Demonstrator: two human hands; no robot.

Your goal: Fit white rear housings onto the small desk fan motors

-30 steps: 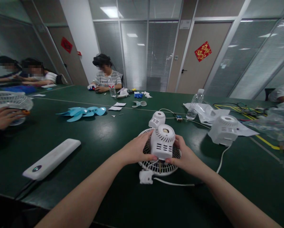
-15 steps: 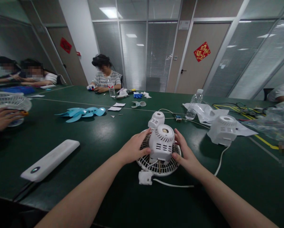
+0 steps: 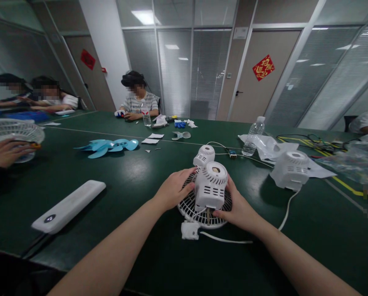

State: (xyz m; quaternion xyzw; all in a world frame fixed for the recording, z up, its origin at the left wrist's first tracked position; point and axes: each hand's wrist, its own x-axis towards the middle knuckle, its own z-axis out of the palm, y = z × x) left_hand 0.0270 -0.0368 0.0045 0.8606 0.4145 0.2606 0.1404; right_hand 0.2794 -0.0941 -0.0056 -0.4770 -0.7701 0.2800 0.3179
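Note:
A white plastic fan motor housing (image 3: 211, 187) with vent slots stands on a round white fan grille (image 3: 187, 207) that lies on the table before me. From the left, my left hand (image 3: 174, 190) grips the housing, thumb against its side and fingers reaching over the grille. My right hand (image 3: 240, 205) is wrapped round the other side, its thumb at the housing's lower front edge; its fingertips are partly hidden behind. A small white plug-like block (image 3: 190, 230) with a white cable lies by the grille's near rim. Just behind stands a second, smaller-looking white housing (image 3: 204, 155).
Another white housing (image 3: 290, 170) sits to the right, near a water bottle (image 3: 253, 136) and plastic wrapping (image 3: 350, 154). Blue fan blades (image 3: 105, 146) and a white power bank (image 3: 70, 205) lie left. A co-worker's hand (image 3: 8, 151) holds a grille at far left; others sit beyond.
My right thumb has slid down and inward to the housing's lower front edge, and the right hand has closed in. The left hand keeps nearly the same hold. The view has shifted slightly.

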